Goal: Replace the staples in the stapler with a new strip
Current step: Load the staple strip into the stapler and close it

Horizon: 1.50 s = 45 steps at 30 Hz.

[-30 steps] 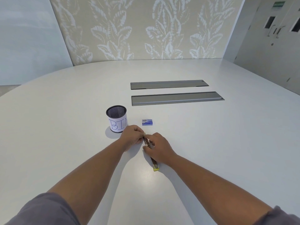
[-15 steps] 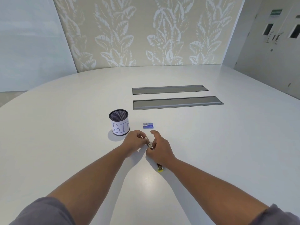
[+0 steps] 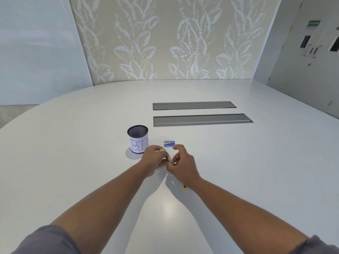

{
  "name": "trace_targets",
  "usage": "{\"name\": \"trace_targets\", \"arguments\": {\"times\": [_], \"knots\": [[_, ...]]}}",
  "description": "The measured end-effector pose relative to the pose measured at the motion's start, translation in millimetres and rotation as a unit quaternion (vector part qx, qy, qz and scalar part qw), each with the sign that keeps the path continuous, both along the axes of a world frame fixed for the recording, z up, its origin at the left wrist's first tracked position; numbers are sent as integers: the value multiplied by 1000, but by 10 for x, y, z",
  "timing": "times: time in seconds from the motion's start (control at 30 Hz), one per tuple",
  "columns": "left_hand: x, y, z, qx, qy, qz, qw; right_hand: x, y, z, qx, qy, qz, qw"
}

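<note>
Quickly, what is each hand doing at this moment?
Left hand: closed on the stapler.
Right hand: closed on the same stapler.

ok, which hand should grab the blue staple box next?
Right, probably. The right hand sits just below the staple box, index finger already extended toward it. The left hand is pinching the stapler.

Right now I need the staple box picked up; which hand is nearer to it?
Right. The right hand sits just below the staple box, its raised finger almost beside it. The left hand is lower left, nearer the bin.
</note>
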<state>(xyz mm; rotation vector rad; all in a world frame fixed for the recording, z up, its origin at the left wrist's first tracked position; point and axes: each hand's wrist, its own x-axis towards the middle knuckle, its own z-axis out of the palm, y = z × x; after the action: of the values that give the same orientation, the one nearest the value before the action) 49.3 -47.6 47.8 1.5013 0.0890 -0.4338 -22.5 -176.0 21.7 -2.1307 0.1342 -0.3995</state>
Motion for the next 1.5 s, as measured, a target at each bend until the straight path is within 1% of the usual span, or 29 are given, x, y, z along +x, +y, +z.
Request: {"name": "trace_targets", "arguments": {"times": [0.1, 0.27, 0.33, 0.47, 0.57, 0.67, 0.77, 0.83, 0.9, 1.0, 1.13, 1.17, 1.27, 1.37, 1.5], "knots": [[-23, 18, 38, -7, -28, 34, 999, -7, -24, 75, 1, 9, 15, 1000], [-91, 53, 72, -10, -82, 68, 994, -95, -135, 146, 14, 125, 72, 989], [-105, 74, 81, -16, -94, 80, 992, -124, -169, 146, 21, 146, 77, 986], [-118, 132, 98, -16, -118, 112, 987, -111, -218, 243, -12, 115, 64, 991], [-103, 194, 98, -20, -121, 125, 984, -88, -277, 347, 3, 93, 51, 994], [-102, 243, 92, -19, -120, 133, 984, -79, -304, 427, 57, 61, 46, 995], [-118, 253, 103, -31, -105, 140, 984, -88, -277, 483, 134, 14, 51, 990], [-138, 253, 114, -41, -98, 135, 985, -95, -237, 499, 182, 0, 63, 981], [-156, 256, 129, -51, -92, 130, 986, -97, -191, 511, 203, -6, 73, 976], [-179, 252, 151, -79, -61, 128, 987, -98, -141, 514, 186, -20, 76, 979], [-226, 255, 202, -104, -48, 109, 987, -97, -78, 514, 107, -24, 84, 990], [-241, 248, 223, -114, -48, 99, 987, -106, -54, 518, 106, -19, 98, 989], [-302, 210, 296, -144, -44, 65, 986, -155, 15, 547, 156, 17, 143, 977], [-344, 189, 349, -183, -40, 31, 982, -188, 15, 539, 120, 60, 154, 979], [-329, 201, 397, -197, -22, 23, 980, -188, -5, 534, 97, 79, 133, 983]]}}
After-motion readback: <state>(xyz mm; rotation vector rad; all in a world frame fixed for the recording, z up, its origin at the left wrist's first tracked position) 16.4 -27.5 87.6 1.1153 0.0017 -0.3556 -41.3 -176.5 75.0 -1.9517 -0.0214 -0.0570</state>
